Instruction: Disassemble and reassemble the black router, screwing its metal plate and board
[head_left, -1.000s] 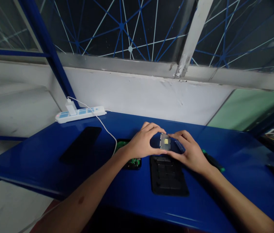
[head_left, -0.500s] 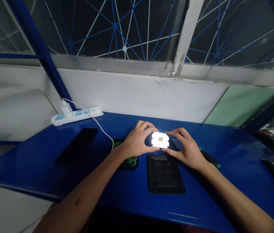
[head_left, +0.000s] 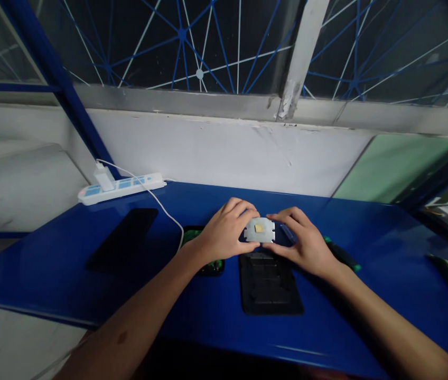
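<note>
A thin silvery metal plate with notched edges and a small yellowish square pad is held up between both hands. My left hand pinches its left side, thumb below and fingers above. My right hand grips the right side the same way. Below the plate lies a black plastic cover with a ribbed inside, flat on the blue table. Partly hidden behind my left wrist is a black case with a green circuit board. A small dark bluish piece shows between my right thumb and fingers, behind them.
A white power strip with a plugged-in charger stands at the back left, and its white cable runs toward the case. A flat black panel lies left. A black-and-green screwdriver-like tool lies right of my right hand on the blue table.
The metal plate has tilted slightly, so its bright glare is gone and its grey surface shows. Both hands keep their hold; the view has shifted a little.
</note>
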The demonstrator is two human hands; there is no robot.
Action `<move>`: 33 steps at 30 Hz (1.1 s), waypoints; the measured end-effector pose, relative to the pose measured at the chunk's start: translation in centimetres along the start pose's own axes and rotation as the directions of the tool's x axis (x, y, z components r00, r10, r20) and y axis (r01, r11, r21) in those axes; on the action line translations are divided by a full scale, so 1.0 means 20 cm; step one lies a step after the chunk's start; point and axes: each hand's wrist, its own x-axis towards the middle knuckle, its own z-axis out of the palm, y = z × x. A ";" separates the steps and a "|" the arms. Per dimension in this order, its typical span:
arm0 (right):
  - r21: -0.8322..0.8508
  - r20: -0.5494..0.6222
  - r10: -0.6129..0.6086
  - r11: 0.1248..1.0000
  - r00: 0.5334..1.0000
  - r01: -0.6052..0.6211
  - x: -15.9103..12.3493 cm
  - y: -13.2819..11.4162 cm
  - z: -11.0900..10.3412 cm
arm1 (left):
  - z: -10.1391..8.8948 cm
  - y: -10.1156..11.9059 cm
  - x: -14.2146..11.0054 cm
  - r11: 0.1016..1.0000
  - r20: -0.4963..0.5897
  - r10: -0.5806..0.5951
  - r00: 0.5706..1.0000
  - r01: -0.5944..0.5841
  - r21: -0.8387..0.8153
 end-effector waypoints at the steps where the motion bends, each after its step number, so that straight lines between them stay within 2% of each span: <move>1: 0.003 0.003 -0.003 1.000 1.000 0.003 0.00 0.00 0.00 | 0.00 0.00 0.00 1.000 -0.002 0.008 1.000 -0.008 -0.002; 4: 0.014 0.017 0.013 1.000 1.000 -0.013 -0.01 0.00 0.00 | 0.00 0.01 0.00 0.999 -0.011 -0.009 1.000 0.009 -0.040; 7: 0.035 0.021 0.082 0.996 0.996 -0.083 -0.01 0.02 0.00 | -0.01 0.01 0.00 0.991 -0.019 -0.061 0.998 0.058 -0.124; 12: 0.012 -0.058 0.218 0.976 0.974 -0.218 0.01 0.06 0.01 | -0.03 0.06 0.01 0.966 0.050 -0.104 0.993 0.113 -0.233; 15: -0.125 -0.071 0.331 0.933 0.941 -0.338 0.01 0.08 0.01 | -0.03 0.11 0.01 0.957 0.149 -0.103 0.983 0.139 -0.255; 20: -0.408 -0.004 0.518 0.780 0.855 -0.474 0.01 0.07 0.02 | -0.01 0.17 -0.01 0.958 0.310 -0.073 0.948 0.153 -0.242; 23: -0.472 0.034 0.583 0.725 0.811 -0.501 0.01 0.05 0.02 | 0.00 0.20 -0.02 0.963 0.346 -0.053 0.937 0.140 -0.230; 27: -0.508 0.109 0.637 0.695 0.763 -0.508 0.02 0.03 0.01 | 0.00 0.22 -0.02 0.971 0.394 -0.056 0.917 0.142 -0.194; 29: -0.519 0.142 0.640 0.698 0.755 -0.494 0.02 0.03 0.01 | 0.00 0.23 -0.02 0.976 0.417 -0.070 0.906 0.149 -0.159; 33: -0.526 0.156 0.614 0.715 0.773 -0.462 0.01 0.06 0.02 | 0.01 0.24 -0.03 0.983 0.443 -0.086 0.892 0.150 -0.110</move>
